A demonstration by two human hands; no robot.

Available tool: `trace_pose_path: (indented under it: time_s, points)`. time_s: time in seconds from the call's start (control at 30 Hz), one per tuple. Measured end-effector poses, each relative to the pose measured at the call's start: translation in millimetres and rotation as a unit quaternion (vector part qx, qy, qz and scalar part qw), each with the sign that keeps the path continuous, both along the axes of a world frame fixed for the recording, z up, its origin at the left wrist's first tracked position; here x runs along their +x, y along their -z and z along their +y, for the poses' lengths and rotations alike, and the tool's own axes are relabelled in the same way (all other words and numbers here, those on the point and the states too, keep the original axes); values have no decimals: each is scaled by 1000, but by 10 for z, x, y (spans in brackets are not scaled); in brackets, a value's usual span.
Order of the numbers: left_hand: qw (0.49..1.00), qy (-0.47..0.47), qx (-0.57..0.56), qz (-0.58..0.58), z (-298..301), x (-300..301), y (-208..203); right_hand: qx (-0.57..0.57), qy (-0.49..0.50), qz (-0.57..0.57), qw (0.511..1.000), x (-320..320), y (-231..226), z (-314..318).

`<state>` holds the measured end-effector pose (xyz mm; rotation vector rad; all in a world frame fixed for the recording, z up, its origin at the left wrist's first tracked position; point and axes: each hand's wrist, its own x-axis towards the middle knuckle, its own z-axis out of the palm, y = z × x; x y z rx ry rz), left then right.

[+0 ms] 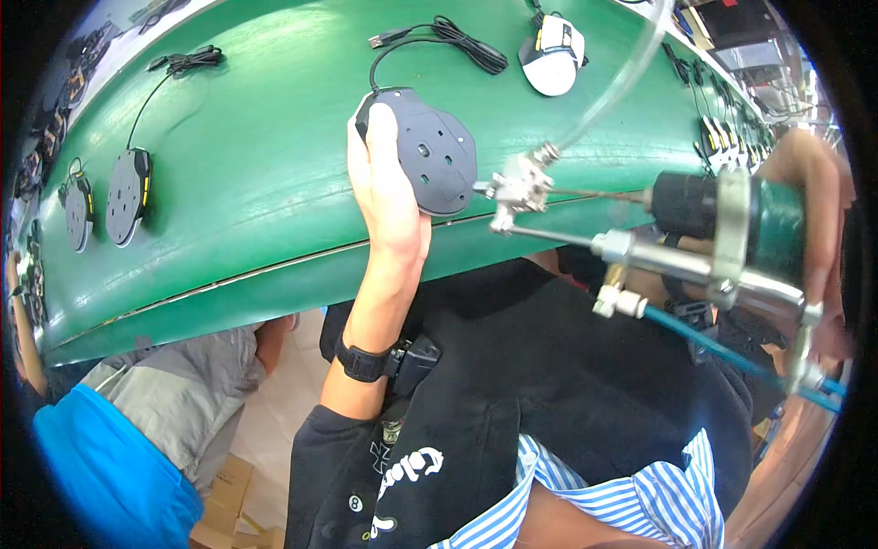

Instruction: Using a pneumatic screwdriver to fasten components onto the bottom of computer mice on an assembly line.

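My left hand [388,197] grips a computer mouse [430,151] turned bottom up, its thumb across the grey base. Small holes and a round sensor opening show in the base. On the right, my right hand [819,210], partly blurred, is closed around the rear of a dispensing gun [700,206] with a green and black barrel, metal rods and air fittings. The gun's metal nozzle head [517,190] points left, its tip right beside the mouse's edge; whether they touch I cannot tell. The mouse's black cable [466,46] lies coiled above it.
A green conveyor belt [265,165] runs across, carrying a white mouse [551,57] and two bottom-up mice [128,197] at left. More mice [727,137] line the far right. A clear hose [622,87] rises from the nozzle head. A person in blue [119,467] is at left.
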<state>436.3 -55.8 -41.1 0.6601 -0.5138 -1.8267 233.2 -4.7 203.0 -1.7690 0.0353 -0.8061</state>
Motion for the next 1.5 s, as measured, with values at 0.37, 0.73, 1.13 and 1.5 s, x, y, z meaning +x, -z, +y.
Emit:
trace_pose_path:
  time_s: [0.37,0.73,1.13,1.5]
  points:
    - [1000,-22,-13,-8,-47,74,118,-10,136,-76,988,355,644,59]
    - [1000,-15,12,18,-77,62,87,-8,159,-29,987,421,668,-12]
    - [997,30,8,64,-62,134,34,20,67,-60,996,123,207,-119]
    - [998,-8,7,63,-78,120,207,32,142,-258,955,251,748,-260]
